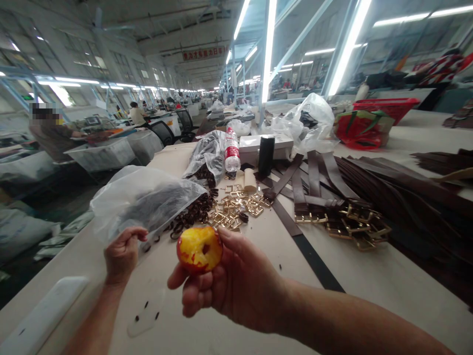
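Presently: right hand, grip closed around a half-eaten apple held above the surface. Light, firm, wet and slippery at the bite; best held by the skin. Left hand pinches the bag edge: thin, limp, crinkly. Buckles and belts lie beyond.

I'm in a big factory hall: long rows of ceiling strip lights run far ahead of my hands, people sit at work tables off to my left, and belts and buckles pile just beyond my fingers.
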A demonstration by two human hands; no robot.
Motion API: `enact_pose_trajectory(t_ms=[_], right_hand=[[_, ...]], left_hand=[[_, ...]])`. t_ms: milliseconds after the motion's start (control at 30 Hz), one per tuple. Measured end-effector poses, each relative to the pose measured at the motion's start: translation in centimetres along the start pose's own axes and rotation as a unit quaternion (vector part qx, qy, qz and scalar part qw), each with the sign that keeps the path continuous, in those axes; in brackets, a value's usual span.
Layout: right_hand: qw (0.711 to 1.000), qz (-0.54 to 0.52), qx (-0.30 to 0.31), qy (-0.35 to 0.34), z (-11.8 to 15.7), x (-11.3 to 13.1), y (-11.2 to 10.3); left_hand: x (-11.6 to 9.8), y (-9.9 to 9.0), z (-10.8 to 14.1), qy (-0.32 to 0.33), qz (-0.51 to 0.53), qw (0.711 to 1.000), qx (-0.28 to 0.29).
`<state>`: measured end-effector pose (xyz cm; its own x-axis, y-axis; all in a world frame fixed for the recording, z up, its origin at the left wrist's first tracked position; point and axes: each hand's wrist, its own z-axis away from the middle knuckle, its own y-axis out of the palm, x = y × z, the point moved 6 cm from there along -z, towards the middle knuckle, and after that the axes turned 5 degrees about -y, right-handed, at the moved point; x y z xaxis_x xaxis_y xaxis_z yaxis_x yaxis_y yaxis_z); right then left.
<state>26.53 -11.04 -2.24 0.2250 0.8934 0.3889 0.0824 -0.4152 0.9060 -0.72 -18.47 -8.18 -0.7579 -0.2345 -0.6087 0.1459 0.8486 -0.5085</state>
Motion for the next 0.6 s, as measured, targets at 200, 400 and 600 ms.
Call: enact_pose_trajectory(t_ms=[200, 400, 600], right_hand=[[1.0, 0.011, 0.012, 0.003, 0.6, 0.0, 0.6], [0.999, 0.013, 0.029, 0.001, 0.8, 0.1, 1.4], [0.999, 0.034, 0.024, 0.002, 0.9, -0.1, 2.0]], left_hand=[[0.1, 0.2, -0.1, 0.022, 0.032, 0.999, -0.004], [0.3, 0.2, -0.1, 0.04, 0.056, 0.998, -0.007], [0.4, 0.3, -0.1, 0.043, 0.075, 0.996, -0.006]])
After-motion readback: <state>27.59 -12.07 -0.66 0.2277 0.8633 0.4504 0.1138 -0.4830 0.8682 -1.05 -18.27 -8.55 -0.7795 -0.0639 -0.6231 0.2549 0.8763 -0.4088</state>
